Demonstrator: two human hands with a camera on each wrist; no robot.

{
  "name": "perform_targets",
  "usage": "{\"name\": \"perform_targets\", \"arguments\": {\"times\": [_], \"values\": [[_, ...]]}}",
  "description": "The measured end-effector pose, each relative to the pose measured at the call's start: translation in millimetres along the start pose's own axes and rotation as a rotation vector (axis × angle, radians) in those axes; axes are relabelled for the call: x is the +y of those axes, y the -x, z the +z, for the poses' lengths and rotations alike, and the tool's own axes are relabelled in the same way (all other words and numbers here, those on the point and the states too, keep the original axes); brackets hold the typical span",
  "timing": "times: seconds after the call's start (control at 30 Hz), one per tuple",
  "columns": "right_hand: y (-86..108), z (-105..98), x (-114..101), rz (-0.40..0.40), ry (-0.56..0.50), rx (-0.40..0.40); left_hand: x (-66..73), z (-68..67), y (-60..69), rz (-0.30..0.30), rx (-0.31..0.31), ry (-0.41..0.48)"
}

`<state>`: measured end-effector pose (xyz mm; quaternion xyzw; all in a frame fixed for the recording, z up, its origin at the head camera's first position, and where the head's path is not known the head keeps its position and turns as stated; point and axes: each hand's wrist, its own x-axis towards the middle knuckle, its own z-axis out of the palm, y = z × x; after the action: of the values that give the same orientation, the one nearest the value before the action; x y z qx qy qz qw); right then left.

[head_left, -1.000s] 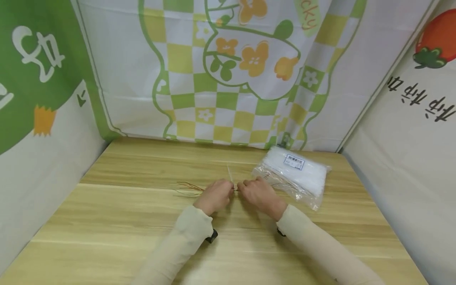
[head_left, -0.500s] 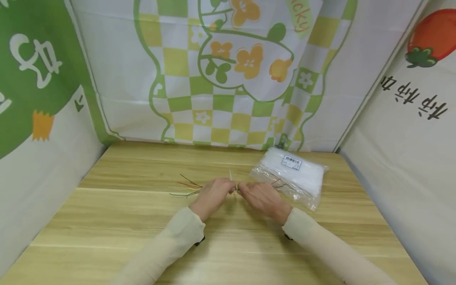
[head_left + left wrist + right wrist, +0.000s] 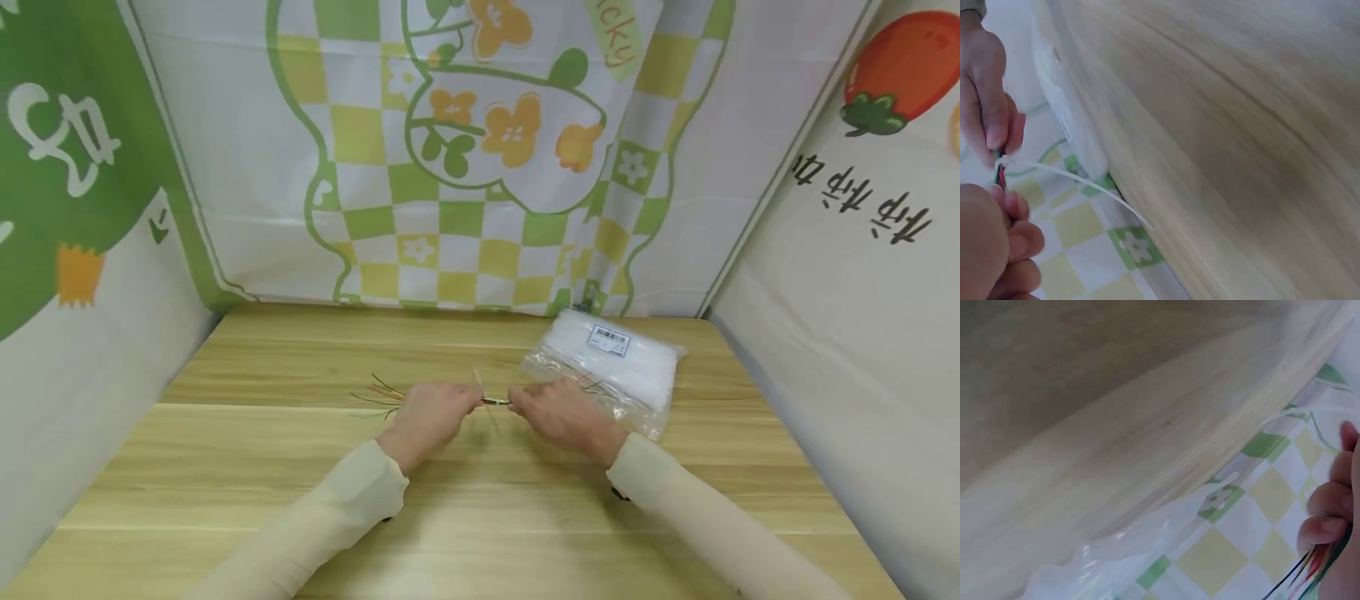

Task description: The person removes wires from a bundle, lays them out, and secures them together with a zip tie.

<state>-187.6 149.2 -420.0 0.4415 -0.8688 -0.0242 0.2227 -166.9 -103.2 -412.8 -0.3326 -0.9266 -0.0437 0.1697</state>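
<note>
A bundle of thin coloured wires [image 3: 497, 402] stretches between the two hands above the table. My left hand [image 3: 437, 417] pinches it on one side, with loose wire ends fanning out to the left. On the other side my right hand [image 3: 566, 417] grips the same bundle, and coloured wires [image 3: 1316, 567] trail out of its fist in the right wrist view. A white zip tie [image 3: 1088, 182] loops round the bundle between the hands, its long tail sticking out. The wire parts inside both hands are hidden.
On the wooden table [image 3: 247, 467], behind my right hand, lies a clear plastic bag [image 3: 648, 371] filled with white material and bearing a barcode label [image 3: 608, 340]. A checkered curtain [image 3: 461, 250] hangs at the back edge, with printed fabric on both sides.
My hands have moved apart, the left going left and the right going right. More of the wire bundle now shows between them. The whole view has shifted slightly.
</note>
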Motion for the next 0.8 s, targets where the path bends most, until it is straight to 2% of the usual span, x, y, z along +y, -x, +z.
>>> {"name": "perform_targets", "arguments": {"times": [0.07,0.3,0.47,0.57,0.7,0.8], "values": [[3.2,-0.5,2.5,0.006,0.002,0.009,-3.4,0.8,3.4,0.008,0.016,-0.009],[14.3,-5.0,14.0,0.004,-0.051,0.018,-21.2,-1.4,25.6,-0.027,-0.075,0.018],[26.5,-5.6,21.3,-0.019,-0.01,-0.001,-31.8,-5.5,37.9,-0.013,-0.066,-0.003],[32.6,-3.8,23.4,-0.034,-0.019,0.011,-37.7,-8.4,43.7,-0.008,-0.089,0.0],[38.4,-3.0,24.8,-0.052,-0.029,-0.002,-49.8,-10.2,55.4,0.02,-0.108,0.038],[41.3,-4.7,25.9,-0.031,-0.051,-0.024,-59.2,-11.1,65.9,0.026,-0.11,0.081]]}}
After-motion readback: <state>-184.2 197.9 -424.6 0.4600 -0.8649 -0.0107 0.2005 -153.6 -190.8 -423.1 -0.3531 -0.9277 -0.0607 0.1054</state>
